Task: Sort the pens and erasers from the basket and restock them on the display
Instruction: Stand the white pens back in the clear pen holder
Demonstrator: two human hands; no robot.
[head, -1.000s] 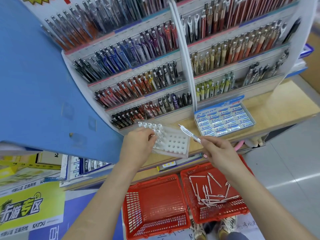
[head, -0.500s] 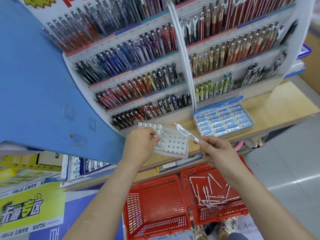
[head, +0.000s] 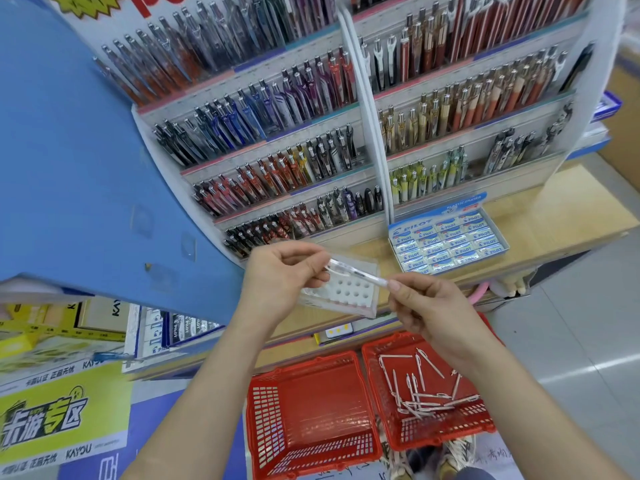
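- The clear pen (head: 356,273) is held in the air between both hands, lying nearly level just above a clear tray (head: 349,294) full of round holes, at the front of the wooden shelf (head: 554,202)
- The left hand (head: 280,282) has thumb and fingers curled in, pinching the clip end of the pen; whether its lower fingers also steady the tray I cannot tell
- The right hand (head: 436,310) pinches the opposite end between thumb and forefinger, with the other fingers folded loosely underneath
- The pen looks light, thin and stiff, with a smooth plastic barrel that could slip or roll in a loose pinch, so a two-finger hold near the middle or the clip seems safest
- The narrow tip looks like the weak part, so I would keep pressure off it and lower the pen straight into a hole without forcing it
- The tray looks light enough to slide or tip if the pen is pushed in at an angle
- More loose pens (head: 420,396) lie crossed in the right red basket (head: 450,431), so each would need lifting out singly by its barrel
- The left red basket (head: 311,403) shows no stock
- The erasers (head: 446,244) sit packed in their box beside the pen rack (head: 363,109)
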